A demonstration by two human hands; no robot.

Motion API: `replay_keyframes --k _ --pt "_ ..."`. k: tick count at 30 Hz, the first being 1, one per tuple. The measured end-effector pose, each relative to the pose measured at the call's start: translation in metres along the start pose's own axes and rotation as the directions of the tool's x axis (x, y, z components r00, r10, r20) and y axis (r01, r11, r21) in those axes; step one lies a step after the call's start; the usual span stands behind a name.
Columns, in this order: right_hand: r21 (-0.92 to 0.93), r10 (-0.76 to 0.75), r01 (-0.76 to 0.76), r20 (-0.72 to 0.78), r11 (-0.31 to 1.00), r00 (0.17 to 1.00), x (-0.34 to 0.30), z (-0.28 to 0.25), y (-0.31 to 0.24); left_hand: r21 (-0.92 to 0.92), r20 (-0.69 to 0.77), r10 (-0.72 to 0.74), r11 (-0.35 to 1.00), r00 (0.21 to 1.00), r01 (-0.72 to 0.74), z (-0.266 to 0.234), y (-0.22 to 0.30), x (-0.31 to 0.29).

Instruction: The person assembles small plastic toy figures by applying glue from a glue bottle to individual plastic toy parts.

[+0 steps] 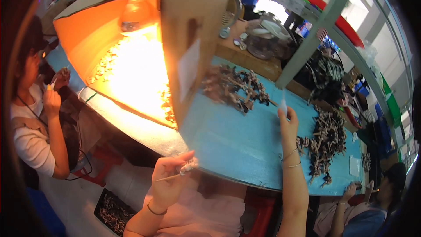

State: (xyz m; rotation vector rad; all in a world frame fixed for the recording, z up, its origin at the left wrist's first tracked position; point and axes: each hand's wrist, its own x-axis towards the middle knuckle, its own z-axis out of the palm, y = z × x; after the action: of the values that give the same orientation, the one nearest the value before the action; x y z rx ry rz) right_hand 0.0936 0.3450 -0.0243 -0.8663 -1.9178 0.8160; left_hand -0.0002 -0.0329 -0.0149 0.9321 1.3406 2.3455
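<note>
Small pale knobbly piece [189, 166]: one, in the left hand [171, 176], raised at the near edge of the table, by the box's front corner; finer detail blurred.
Thin wooden stick [168, 177]: one, slanting out of the same grasp; whether joined to the piece, cannot tell. Left fingers drawn together, thumb and forefinger pinching the piece; bracelet at the wrist.
White tapered applicator [283, 103]: one, tip upward, in the right hand [288, 125], held above the table. Right fingers curled closed about its lower part; two bangles on the forearm.
Worktable [237, 142]: blue top, beneath both hands.
Heap of small dark-and-tan stick-like pieces [329, 138]: to the right of the right forearm.
Second heap, similar [237, 88]: toward the back, beside the box.
Cardboard box [199, 30]: open-fronted, left of the second heap; glowing lamp [133, 17] inside, above a brightly lit mass of small pieces [103, 63].
Black tray [103, 213]: low at left, filled with small pieces.
Glass bowls [265, 39]: at the back, on a wooden shelf [250, 57].
Metal post [315, 30]: grey-green, slanting, beyond the right hand.
Co-workers: one seated at left [37, 142], another at lower right [370, 215].
</note>
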Motion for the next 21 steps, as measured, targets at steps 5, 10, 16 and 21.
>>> replay_keyframes --k 5,10,16,21 --pt "-0.379 0.098 -0.144 -0.137 0.914 0.986 0.029 -0.002 0.049 0.056 -0.132 0.029 0.998 0.991 -0.022 -0.027 0.011 -0.008" --pt "-0.487 -0.271 0.134 -0.222 0.863 0.937 -0.001 -0.003 -0.011 0.092 -0.169 0.083 0.993 0.982 -0.068 -0.064 0.015 -0.013" --pt "0.21 -0.846 0.85 0.363 0.483 0.392 -0.136 0.086 -0.248 -0.026 -0.406 0.171 0.98 0.898 -0.199 -0.079 0.014 -0.018" --pt "-0.266 -0.644 0.86 0.576 0.435 0.503 -0.145 0.266 -0.271 0.014 -0.483 0.181 0.98 0.857 -0.2 -0.089 0.028 -0.024"
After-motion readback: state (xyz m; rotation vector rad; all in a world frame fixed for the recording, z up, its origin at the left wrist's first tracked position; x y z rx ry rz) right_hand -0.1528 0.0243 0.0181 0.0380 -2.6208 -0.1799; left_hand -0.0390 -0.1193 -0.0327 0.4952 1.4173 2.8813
